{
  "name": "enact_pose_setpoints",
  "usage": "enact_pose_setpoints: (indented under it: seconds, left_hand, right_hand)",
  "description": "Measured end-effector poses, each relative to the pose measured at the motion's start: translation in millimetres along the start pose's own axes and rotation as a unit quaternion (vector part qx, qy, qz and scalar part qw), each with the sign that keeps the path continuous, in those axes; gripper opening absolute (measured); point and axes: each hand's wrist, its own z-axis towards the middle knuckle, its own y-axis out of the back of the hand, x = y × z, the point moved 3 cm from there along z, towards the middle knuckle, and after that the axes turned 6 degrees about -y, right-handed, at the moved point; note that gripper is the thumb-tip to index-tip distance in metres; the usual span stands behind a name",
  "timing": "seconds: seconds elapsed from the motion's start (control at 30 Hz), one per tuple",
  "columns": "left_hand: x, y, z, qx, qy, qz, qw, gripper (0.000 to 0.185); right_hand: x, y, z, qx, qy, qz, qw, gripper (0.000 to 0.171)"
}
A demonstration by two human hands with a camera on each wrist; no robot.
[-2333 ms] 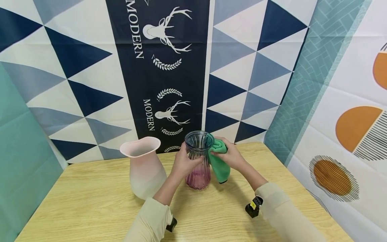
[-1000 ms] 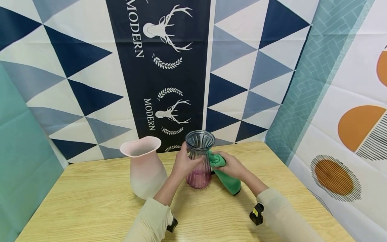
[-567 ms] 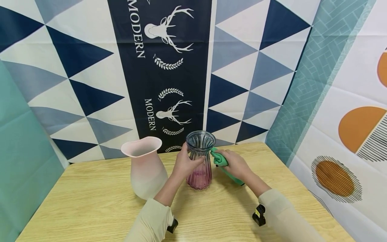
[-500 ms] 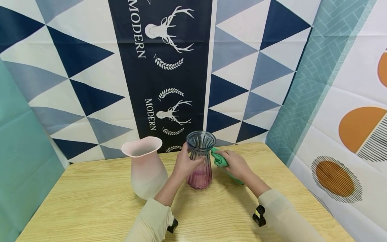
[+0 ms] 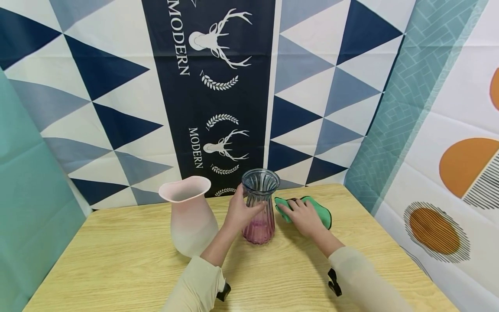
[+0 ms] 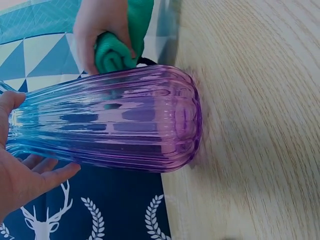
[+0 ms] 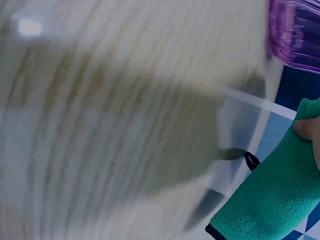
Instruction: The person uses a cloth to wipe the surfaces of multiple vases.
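- Ribbed glass vase, blue at the mouth and purple at the base, stands upright mid-bench, steadied by the left hand, its fingers curled round the neck.
- Green microfibre cloth lies on the wooden bench just right of the vase; right hand presses it down, fingers relaxed.
- Frosted pink vase stands apart, left.

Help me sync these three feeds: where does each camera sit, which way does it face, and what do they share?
Head: looks forward and down at the table; both sleeves, left hand on the ribbed glass vase, right hand on the green cloth.
Left wrist: faces the vase side-on; left palm shows.
Right wrist: blurred tabletop, cloth; a fingertip shows.
All three share vase and cloth.
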Motion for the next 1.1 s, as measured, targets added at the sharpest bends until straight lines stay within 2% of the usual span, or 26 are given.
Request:
enact_pose_setpoints:
  seconds: [0.2, 0.4, 0.63, 0.73, 1.1]
  left_hand:
    - [0.5, 1.7, -0.5, -0.005, -0.01, 0.004, 0.9999, 0.072]
    - [-0.8, 3.5, -1.5, -0.011, -0.02, 0.011, 0.9997, 0.07]
    - [-1.5, 4.9, -4.4, -0.012, -0.02, 0.012, 0.9997, 0.072]
    - [0.0, 5.7, -6.0, -0.013, -0.02, 0.012, 0.9996, 0.073]
    - [2.1, 11.2, -17.2, -0.006, -0.019, 0.03, 0.9994, 0.067]
  right_hand:
    - [7, -10, -5, 0.04, -0.006, 0.006, 0.999, 0.045]
    - [15, -20, -11, 0.085, -0.038, 0.046, 0.995, 0.043]
    - [18, -28, -15, 0.132, -0.112, 0.117, 0.978, 0.058]
    - [17, -30, -16, 0.15, -0.133, 0.148, 0.969, 0.059]
    - [14, -20, -13, 0.171, -0.16, 0.2, 0.952, 0.061]
